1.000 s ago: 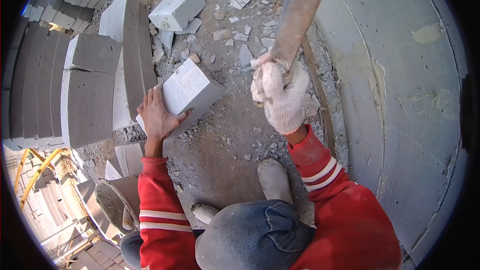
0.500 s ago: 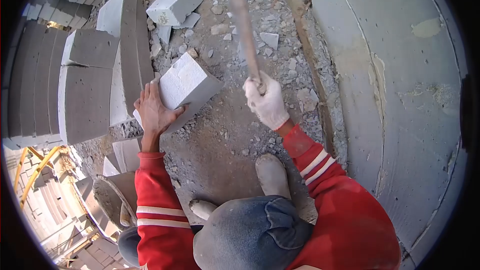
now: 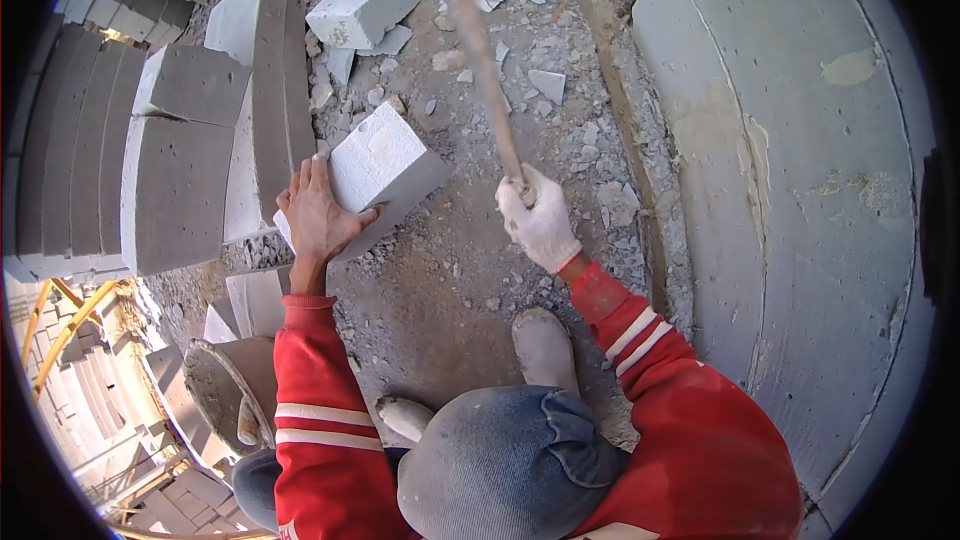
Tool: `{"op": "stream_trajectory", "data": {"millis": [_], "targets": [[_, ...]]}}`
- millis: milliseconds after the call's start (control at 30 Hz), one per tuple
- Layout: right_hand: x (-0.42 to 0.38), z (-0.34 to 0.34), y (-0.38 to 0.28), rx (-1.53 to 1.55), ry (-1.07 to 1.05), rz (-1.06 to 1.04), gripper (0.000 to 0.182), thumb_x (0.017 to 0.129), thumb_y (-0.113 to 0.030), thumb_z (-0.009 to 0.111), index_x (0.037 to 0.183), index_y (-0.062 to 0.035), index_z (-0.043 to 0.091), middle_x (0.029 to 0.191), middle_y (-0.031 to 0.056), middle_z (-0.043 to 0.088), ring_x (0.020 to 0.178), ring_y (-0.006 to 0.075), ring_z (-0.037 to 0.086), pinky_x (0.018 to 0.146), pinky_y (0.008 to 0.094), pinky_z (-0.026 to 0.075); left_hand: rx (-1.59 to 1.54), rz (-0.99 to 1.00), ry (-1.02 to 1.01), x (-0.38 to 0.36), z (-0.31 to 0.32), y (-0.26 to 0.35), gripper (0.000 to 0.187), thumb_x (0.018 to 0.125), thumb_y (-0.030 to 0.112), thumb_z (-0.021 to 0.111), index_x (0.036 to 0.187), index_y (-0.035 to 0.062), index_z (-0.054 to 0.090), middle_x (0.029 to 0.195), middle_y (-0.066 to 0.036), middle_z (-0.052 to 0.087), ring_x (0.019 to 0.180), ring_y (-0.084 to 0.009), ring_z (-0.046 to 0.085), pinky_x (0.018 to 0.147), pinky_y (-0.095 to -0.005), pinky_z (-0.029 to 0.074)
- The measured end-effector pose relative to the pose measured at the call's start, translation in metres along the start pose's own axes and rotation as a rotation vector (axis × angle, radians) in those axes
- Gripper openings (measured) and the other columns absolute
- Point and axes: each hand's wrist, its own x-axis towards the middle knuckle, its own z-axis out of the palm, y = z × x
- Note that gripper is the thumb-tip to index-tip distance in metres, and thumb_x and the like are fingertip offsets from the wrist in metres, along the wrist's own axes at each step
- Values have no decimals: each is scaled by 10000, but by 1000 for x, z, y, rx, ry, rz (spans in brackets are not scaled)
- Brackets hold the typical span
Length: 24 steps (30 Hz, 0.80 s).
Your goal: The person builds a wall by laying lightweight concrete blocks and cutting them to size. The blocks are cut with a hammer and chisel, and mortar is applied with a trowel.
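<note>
My bare left hand grips the near left end of a white-grey lightweight concrete block, thumb on the near side and fingers along the far edge. The block's rough pale face is turned upward, and it sits tilted above the rubble ground. My right hand, in a white knitted glove, is closed around the lower end of a wooden handle. The handle points away from me and is blurred by motion. Its far end runs out of the top of the view, so what it carries is hidden.
Stacked grey blocks stand at left; another block lies ahead among broken chips. A grey wall runs along the right. A dirty bucket stands beside my left sleeve. My boots are on the dusty ground.
The handle's upper part has swung slightly left. The whole scene has shifted a little as my head moved. My left hand keeps its hold on the block.
</note>
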Motion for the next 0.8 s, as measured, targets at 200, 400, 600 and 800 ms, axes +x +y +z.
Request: {"op": "stream_trajectory", "data": {"millis": [200,400,600,800], "targets": [[-15,-27,-5,-303,-162,476,378,967,-358,692,841,-5,639,576,38,520,481,134,556,451,330,438,-15,42,62,-13,12,-9,1100,525,581,906,1398,42,509,1235,-127,590,1221,-327,558,1024,-490,368],[11,-8,-81,330,23,-39,296,998,-300,695,965,-24,595,680,-27,563,477,74,507,432,258,404,-4,18,38,-2,6,-3,1082,540,532,916,1436,98,492,1310,-97,601,1239,-316,573,1033,-515,396],[-10,-13,44,-741,-256,56,392,902,-371,686,786,2,662,721,171,668,763,355,688,636,462,506,-22,44,52,3,0,-2,1084,530,539,918,1418,81,499,1279,-113,599,1247,-321,563,1040,-507,379],[10,-7,-73,10,-124,265,300,994,-335,697,856,-86,601,656,-40,532,523,29,510,437,252,389,-21,27,36,-1,4,-3,1084,540,541,915,1431,92,491,1312,-109,601,1249,-320,564,1059,-520,379]]}}
